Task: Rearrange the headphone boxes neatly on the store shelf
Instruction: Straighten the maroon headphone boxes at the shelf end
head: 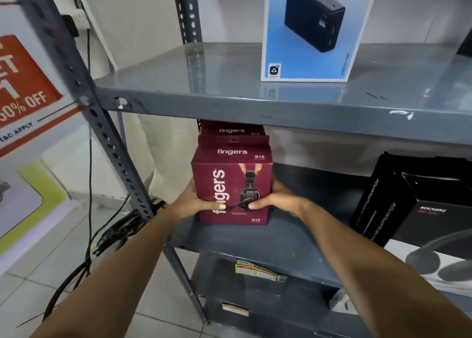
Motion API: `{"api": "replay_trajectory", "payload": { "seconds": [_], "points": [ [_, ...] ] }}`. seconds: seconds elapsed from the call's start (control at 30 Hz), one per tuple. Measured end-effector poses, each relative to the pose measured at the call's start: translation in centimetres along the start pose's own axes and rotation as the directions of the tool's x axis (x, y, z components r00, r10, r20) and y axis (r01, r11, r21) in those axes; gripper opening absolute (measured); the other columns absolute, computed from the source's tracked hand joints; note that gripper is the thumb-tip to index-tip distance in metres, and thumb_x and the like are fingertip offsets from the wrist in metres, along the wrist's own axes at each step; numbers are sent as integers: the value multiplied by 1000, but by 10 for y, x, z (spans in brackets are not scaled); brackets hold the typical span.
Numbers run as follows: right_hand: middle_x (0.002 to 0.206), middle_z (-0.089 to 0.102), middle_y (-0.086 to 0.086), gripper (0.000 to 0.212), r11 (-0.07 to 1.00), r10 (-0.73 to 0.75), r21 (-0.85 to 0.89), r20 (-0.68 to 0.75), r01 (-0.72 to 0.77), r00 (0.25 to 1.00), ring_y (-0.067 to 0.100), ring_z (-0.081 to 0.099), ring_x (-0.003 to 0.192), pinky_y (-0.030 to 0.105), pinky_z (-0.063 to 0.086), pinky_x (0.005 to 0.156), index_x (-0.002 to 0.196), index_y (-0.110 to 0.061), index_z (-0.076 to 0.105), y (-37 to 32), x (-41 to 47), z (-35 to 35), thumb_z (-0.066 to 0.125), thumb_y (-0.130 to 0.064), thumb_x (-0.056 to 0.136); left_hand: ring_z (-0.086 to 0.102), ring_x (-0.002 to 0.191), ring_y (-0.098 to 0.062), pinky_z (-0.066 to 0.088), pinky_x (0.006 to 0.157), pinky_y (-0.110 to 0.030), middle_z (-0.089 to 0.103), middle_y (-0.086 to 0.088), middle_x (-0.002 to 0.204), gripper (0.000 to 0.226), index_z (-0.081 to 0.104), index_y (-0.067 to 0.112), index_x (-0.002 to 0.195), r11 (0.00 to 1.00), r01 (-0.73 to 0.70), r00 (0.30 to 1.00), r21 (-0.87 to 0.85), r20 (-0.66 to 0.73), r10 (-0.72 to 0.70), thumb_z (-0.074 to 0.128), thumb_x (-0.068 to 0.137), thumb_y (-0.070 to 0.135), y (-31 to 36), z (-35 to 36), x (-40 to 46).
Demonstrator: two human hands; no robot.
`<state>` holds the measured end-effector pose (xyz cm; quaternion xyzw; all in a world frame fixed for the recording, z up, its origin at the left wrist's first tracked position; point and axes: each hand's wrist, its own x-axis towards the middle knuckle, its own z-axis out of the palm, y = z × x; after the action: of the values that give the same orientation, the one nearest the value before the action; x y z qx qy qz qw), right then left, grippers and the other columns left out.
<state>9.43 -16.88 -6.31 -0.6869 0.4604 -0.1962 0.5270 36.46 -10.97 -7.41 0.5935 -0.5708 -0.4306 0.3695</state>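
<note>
Both hands, left hand [190, 201] and right hand [277, 197], press the stiff, probably light front maroon box [231, 192] between their fingers, thumbs on its face.

The front maroon box [231, 192] reads "fingers" and "S10" on its top, "fingers" vertically on its face, and "S10" at the lower right. The maroon box behind [231, 130] also reads "fingers" and "S10". The blue box [310, 31] is marked "20000 mAh". The black box [431, 215] reads "ROCKERZ". The red poster [23, 82] shows "% OFF" and "T&C APPLY".
</note>
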Motion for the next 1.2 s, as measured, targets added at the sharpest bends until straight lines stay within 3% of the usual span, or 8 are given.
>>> {"api": "replay_trajectory", "payload": {
  "seconds": [0.13,0.3,0.43,0.53,0.73,0.9,1.03,1.2],
  "points": [
    [131,63,-12,109,998,-4,63,-44,6,999,6,60,120,33,50,107,156,-31,28,5,3,1,92,-9,70,67,110,-7,56,82,-19,65,4,128,106,38,24,142,1000,-3,997,-8,-81,2,98,55,20,-8,1,4],
    [144,59,-6,111,997,-25,70,-74,30,997,12,60,128,34,52,105,157,-33,25,11,-5,4,94,-27,71,69,102,3,57,84,-20,67,7,123,96,44,23,138,1000,-13,997,17,-77,15,97,58,19,-5,4,-1],
    [144,56,-8,103,998,-34,48,-80,38,996,7,58,124,23,51,96,157,-31,25,15,-27,2,90,-29,77,69,108,-7,58,84,-23,69,3,122,95,47,23,136,999,-44,998,33,-51,45,98,56,26,3,15,-11],
    [139,60,-7,98,995,-25,93,-108,35,994,2,60,120,32,51,107,155,-28,28,26,-56,0,89,-24,78,69,106,-7,58,84,-24,69,2,121,91,46,19,136,1000,-19,1000,-9,-3,19,95,59,20,10,35,-24],
    [136,65,-8,103,976,72,216,-158,-36,985,11,60,129,41,46,115,157,-32,27,50,-109,-6,90,-23,76,67,110,-9,54,100,-38,68,5,123,109,43,26,137,999,52,995,-3,89,-52,96,45,48,17,74,-40],
    [127,66,-11,85,967,112,244,-177,-66,978,4,62,118,24,52,101,153,-29,32,58,-136,-10,82,-13,85,65,112,-8,53,100,-35,66,6,124,113,41,28,138,997,81,984,16,161,-83,96,42,53,29,93,-47],
    [126,65,-15,75,974,122,209,-178,-84,976,2,60,118,32,46,112,150,-29,35,64,-145,-13,79,-17,90,67,107,-7,55,96,-30,69,6,118,103,44,24,137,994,100,981,49,165,-107,96,51,43,37,104,-54],
    [126,65,-17,72,979,126,178,-159,-97,979,-7,58,114,9,47,87,150,-26,37,61,-149,-21,77,-21,91,63,106,-3,52,89,-22,67,8,117,85,45,22,138,989,116,976,92,176,-131,91,67,23,49,108,-54]
  ]
}}
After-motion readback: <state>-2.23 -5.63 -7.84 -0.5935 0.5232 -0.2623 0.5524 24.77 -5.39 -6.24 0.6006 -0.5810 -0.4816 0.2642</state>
